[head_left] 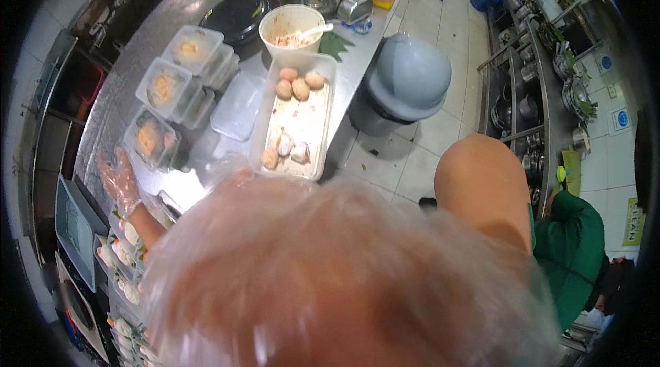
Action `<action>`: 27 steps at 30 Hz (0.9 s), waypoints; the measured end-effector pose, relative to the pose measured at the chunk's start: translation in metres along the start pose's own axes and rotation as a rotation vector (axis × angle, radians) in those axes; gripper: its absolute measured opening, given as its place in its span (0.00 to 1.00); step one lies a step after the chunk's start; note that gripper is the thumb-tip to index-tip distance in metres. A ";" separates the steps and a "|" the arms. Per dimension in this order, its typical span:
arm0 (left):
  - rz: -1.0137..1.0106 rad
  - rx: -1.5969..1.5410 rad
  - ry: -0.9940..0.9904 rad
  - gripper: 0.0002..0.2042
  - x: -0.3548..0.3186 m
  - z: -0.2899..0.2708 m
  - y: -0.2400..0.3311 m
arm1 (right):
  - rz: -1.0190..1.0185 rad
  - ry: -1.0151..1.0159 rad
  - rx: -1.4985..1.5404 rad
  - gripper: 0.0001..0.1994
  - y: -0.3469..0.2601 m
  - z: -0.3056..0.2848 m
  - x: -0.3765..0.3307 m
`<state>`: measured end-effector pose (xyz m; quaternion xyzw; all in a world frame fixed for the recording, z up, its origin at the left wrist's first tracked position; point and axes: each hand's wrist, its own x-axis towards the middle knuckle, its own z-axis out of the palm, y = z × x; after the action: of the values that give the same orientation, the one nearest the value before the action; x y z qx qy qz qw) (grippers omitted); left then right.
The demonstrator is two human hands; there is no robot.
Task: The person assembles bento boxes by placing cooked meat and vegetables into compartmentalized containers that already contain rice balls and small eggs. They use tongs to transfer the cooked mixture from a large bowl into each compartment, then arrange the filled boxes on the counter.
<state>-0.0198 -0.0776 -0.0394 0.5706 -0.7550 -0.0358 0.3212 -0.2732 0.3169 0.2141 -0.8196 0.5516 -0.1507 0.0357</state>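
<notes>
Spread fingers: the clear-gloved left hand (pixel 119 181) sits near a square clear-plastic tub (pixel 166 151), likely light, best rim-held; blurred right hand (pixel 350 257), grip unclear.

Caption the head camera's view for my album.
A plastic-gloved left hand beside filled clear food containers on a metal counter, with blurred translucent plastic across the foreground.

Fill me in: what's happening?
A gloved person is at a metal table. The open left hand is beside the nearest filled tub; contact is unclear. What looks like the right hand, blurred, fills the lower view; its grip can't be read. A pale tray of round brown items and bulbs sits nearby.
</notes>
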 end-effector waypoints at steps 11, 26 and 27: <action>-0.235 -0.086 0.041 0.31 -0.070 -0.054 0.030 | 1.013 0.336 0.732 0.10 0.391 0.063 -0.088; -0.378 -0.082 -0.055 0.25 -0.140 -0.030 0.200 | 1.133 -0.288 -0.072 0.25 0.553 0.178 0.047; -0.408 -0.108 -0.076 0.25 -0.148 -0.033 0.206 | 1.162 -0.283 -0.065 0.23 0.562 0.172 0.041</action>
<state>-0.1539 0.1352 0.0071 0.6917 -0.6324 -0.1622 0.3087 -0.7115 0.0424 -0.0675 -0.3963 0.9038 0.0210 0.1602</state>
